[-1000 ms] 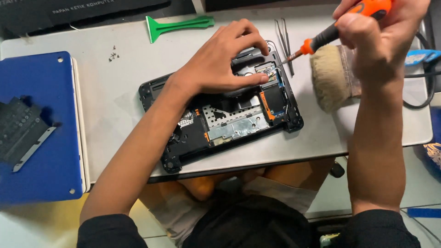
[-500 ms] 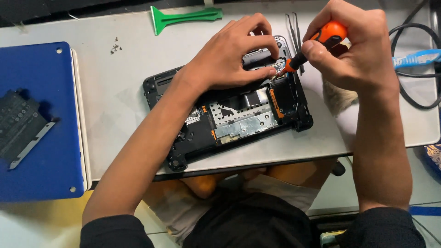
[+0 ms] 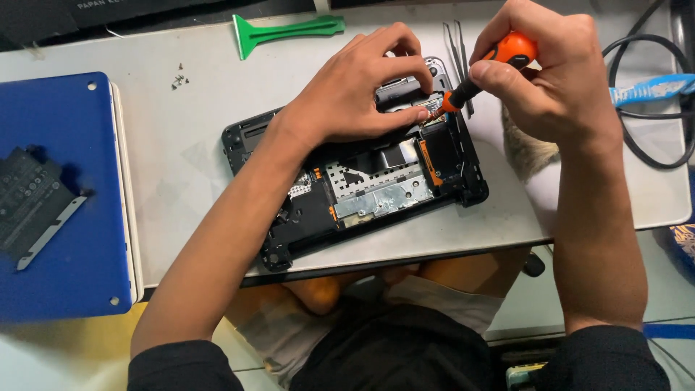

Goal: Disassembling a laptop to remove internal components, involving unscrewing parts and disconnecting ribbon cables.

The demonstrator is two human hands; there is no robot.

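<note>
We are working on the opened laptop base (image 3: pixel 376 188), which is lying bottom-up and slightly skewed near the front edge of the table (image 3: pixel 188 137), its boards and metal shields exposed. A second ago our right hand (image 3: pixel 550 80) was holding the orange screwdriver (image 3: pixel 499 61) off to the right of the laptop base, over a round brush; now it is reaching in over the far right corner of the laptop base, fingers clenched around the handle, the tip touching down beside our left thumb. Our left hand (image 3: pixel 355 90) is pressing flat on the far part of the laptop base as before, fingers spread and curled over a grey component, steadying it rather than gripping anything. We judge that we are now seating the driver on a screw there, though the screw itself is too small to make out.

Beyond the laptop base, a pair of tweezers (image 3: pixel 457 51) is lying just past its far right corner, a green plastic pry tool (image 3: pixel 286 30) farther back, and a few loose screws (image 3: pixel 178 80) to the left. Left of the laptop base, a blue lid panel (image 3: pixel 65 246) is carrying a flat black battery (image 3: pixel 32 203).
</note>
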